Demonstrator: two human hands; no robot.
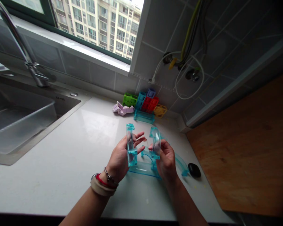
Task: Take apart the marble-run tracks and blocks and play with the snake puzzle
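In my left hand [119,157] a see-through turquoise plastic piece [130,144] stands upright against the palm, its thumb partly hidden behind it and the other fingers spread to the right. My right hand [166,158] grips a curved see-through turquoise plastic piece [156,141] at its lower part. A small gap separates the two pieces. Under and between my hands, more turquoise pieces lie on the counter: a long curved one [141,168] in front and another arc [181,164] to the right, partly covered by my right hand.
Against the tiled wall stand green [129,99], red [149,103] and yellow [160,110] plastic pieces. Pink folded blocks [123,109] and a turquoise piece [143,116] lie before them. A black rounded object [194,170] sits near the wooden board [245,141]. The sink [68,111] is left.
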